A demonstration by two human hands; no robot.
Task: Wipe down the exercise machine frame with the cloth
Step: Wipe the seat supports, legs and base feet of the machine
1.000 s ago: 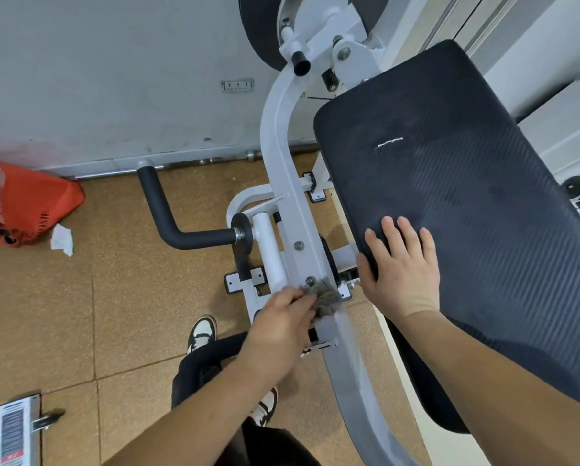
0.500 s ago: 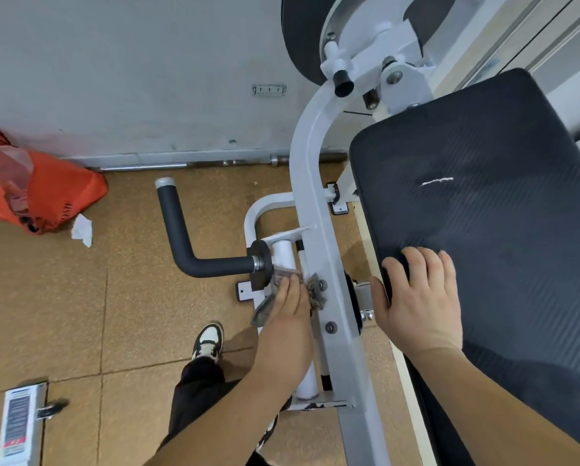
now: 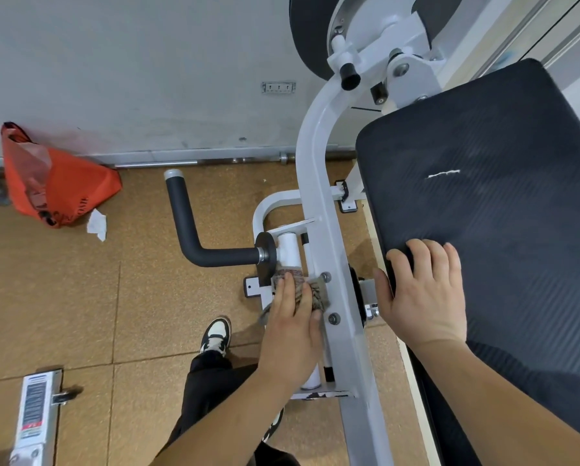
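A white steel machine frame [image 3: 318, 183] curves down from the pivot at the top to the floor at the bottom. My left hand [image 3: 293, 326] presses a grey-brown cloth [image 3: 317, 290] against the frame's left side, over the white cylinder [image 3: 288, 248] beside two bolts. The cloth shows above and between my fingers; the rest is hidden under my palm. My right hand [image 3: 423, 297] lies flat with fingers spread on the lower left corner of the black padded bench [image 3: 497, 210] and holds nothing.
A black foam-covered handle [image 3: 197, 243] sticks out left of the frame. An orange bag [image 3: 56, 183] and a crumpled tissue [image 3: 97, 224] lie by the grey wall. A white metal part [image 3: 34, 415] lies at lower left. My shoe [image 3: 216, 334] stands on the brown tiled floor.
My left hand has slid the cloth from the front face of the frame bar to its left side, onto the white cylinder. My right hand stays on the bench.
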